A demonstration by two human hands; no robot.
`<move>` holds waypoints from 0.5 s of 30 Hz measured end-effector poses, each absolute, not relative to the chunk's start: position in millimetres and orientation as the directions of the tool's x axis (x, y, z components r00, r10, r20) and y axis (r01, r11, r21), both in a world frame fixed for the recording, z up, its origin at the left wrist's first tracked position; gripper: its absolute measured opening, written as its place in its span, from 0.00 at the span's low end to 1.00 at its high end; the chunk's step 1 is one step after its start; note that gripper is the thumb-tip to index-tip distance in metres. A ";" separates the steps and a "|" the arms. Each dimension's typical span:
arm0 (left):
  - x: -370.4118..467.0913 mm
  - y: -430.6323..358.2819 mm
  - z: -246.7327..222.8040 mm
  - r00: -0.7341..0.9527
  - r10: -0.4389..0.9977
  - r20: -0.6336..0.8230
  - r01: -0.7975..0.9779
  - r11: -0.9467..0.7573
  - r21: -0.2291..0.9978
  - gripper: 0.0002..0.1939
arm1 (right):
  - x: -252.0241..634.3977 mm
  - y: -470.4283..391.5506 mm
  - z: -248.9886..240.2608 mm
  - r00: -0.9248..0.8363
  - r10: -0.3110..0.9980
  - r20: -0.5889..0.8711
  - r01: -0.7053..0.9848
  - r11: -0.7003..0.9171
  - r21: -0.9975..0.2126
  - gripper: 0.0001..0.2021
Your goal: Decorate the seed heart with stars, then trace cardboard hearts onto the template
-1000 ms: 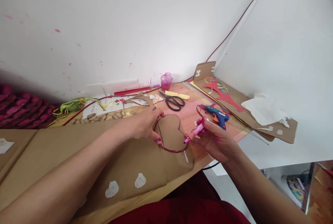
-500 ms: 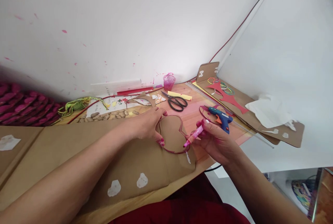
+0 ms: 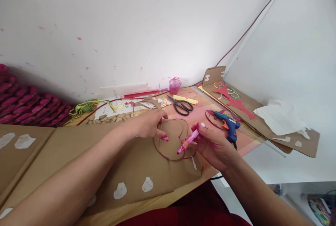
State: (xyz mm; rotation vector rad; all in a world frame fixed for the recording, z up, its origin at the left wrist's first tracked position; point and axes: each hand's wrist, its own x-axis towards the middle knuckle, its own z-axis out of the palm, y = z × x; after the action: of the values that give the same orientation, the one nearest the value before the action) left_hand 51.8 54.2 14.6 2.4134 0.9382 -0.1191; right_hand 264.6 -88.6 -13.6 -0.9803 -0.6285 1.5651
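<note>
A rounded, curving dark red outline [image 3: 168, 158] shows on the brown cardboard sheet [image 3: 141, 159]. My left hand [image 3: 151, 124] is over its upper left side, with thumb and fingers spread and nothing visible between them. The marker [image 3: 189, 141], pink and stained, is gripped in my right hand [image 3: 212, 145]. Its dark tip points down and left over the lower part of the outline. Whether the tip touches the cardboard cannot be seen. Pink stains mark the fingers of both hands.
Black scissors [image 3: 183, 107], a yellow strip [image 3: 185, 99] and a pink-stained cup [image 3: 175, 85] are behind the cardboard. To the right are a blue glue gun [image 3: 229, 125], red paper cutout [image 3: 236, 103] and white cloth [image 3: 279, 117]. Green yarn [image 3: 85, 107] and pebbles [image 3: 105, 119] sit at the left.
The marker tip has moved left and slightly down with my right hand. My left thumb now lies inside the outline, away from its edge. The view has shifted a little.
</note>
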 end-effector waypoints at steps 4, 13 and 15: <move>42.6 61.4 17.3 0.727 0.622 -0.292 0.682 -0.599 0.420 0.29 | 253.3 -81.8 -11.7 -0.045 0.965 -0.258 -0.538 -0.241 -0.808 0.12; 33.6 75.4 21.5 0.731 0.634 -0.253 0.680 -0.646 0.347 0.11 | 254.3 -78.5 -5.3 0.024 0.954 -0.299 -0.542 -0.239 -0.806 0.12; 33.2 76.0 21.4 0.739 0.619 -0.265 0.672 -0.650 0.354 0.11 | 255.1 -77.9 -5.4 0.020 0.949 -0.314 -0.535 -0.255 -0.805 0.13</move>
State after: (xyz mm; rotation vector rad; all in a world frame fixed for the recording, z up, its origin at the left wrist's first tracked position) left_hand 33.2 76.0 21.4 2.5076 0.9858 -0.1667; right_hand 255.1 -77.9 -5.4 -1.0347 -0.5549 1.5519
